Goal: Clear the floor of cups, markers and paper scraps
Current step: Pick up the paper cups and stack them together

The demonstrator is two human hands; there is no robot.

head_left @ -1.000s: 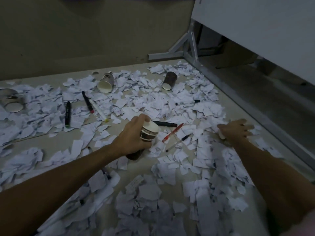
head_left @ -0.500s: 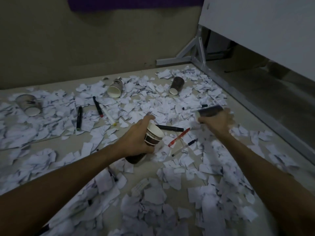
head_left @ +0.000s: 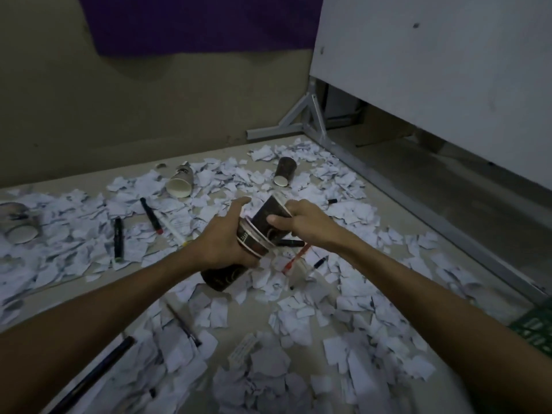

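- The stack is gripped round its wall by the left hand, above the floor.
- The cup is pinched at the rim by the right hand, its base entering the stack.
- Paper cups are judged light and crushable; light wall grips are advised.

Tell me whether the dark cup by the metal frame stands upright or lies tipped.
Tipped: the dark cup lies on its side, its open mouth facing the camera.
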